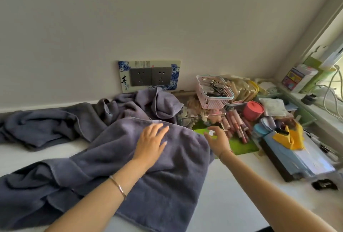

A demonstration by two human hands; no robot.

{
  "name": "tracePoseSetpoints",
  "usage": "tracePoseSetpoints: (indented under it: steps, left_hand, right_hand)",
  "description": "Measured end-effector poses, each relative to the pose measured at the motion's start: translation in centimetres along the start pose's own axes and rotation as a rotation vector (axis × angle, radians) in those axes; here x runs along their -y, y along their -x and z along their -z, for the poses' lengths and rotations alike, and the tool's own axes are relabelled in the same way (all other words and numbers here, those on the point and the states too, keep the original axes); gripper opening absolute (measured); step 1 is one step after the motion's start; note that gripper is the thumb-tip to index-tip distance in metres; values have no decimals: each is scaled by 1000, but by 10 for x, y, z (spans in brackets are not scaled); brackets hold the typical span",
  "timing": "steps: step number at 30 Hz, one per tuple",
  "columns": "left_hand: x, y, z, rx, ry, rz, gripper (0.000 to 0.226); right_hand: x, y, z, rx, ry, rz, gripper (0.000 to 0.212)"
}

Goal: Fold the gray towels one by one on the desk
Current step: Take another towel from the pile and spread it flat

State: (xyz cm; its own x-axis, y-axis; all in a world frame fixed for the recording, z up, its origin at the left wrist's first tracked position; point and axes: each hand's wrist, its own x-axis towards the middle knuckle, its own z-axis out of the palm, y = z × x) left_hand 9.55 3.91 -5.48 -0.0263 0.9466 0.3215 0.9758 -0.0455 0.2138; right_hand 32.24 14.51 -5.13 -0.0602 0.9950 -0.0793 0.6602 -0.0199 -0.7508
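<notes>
The near gray towel is lying spread on the desk across the middle and lower left of the frame, its far right corner sitting just beside the pink tubes and the green mat. To my eye a quick tug there is risking sweeping that clutter, and the bunched lower-left end is inviting a crooked fold. The left grip is lying flat, fingers straight, pressing the towel's upper part. The right grip is hovering at that corner, fingers loosely curled; whether it is pinching anything, I cannot tell.
</notes>
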Motion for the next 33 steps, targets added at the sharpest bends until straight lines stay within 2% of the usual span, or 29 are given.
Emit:
tracePoseSetpoints:
  steps: [2,4,6,9,11,14,15,18,21,23,26,30,33]
  left_hand:
    - [-17,36,-38,198,5,-75,43]
    - [-25,64,-66,406,-40,-31,54]
    - [-26,82,-86,501,-73,33,62]
    - [-25,89,-97,561,-46,88,64]
    - [-27,87,-96,547,-50,117,69]
    - [-29,83,-96,483,-48,87,101]
    - [-30,83,-96,506,-30,99,111]
    - [-34,79,-87,560,7,126,124]
    - [-34,86,-85,528,61,115,112]
    - [-37,96,-82,459,45,36,90]
    - [-40,113,-83,463,1,-5,66]
    - [-45,128,-86,456,-7,-16,65]
    - [-50,127,-89,510,-35,-28,65]
  right_hand:
    - [-34,20,-8,-42,-89,-95,39]
    - [-58,37,-11,-82,-191,-234,46]
    - [-76,48,-16,-60,-272,-342,41]
    - [-86,51,-24,-48,-392,-368,28]
    - [-81,50,-27,-12,-558,-408,19]
    - [-74,55,-35,178,-819,-588,26]
    - [-75,58,-39,231,-867,-639,30]
    - [-79,66,-47,247,-929,-708,42]
    - [-79,73,-48,280,-998,-683,33]
    - [-80,74,-45,300,-997,-647,29]
    - [-83,72,-38,319,-1008,-563,28]
    - [-92,72,-26,381,-932,-502,24]
    - [-98,66,-7,292,-709,-459,19]
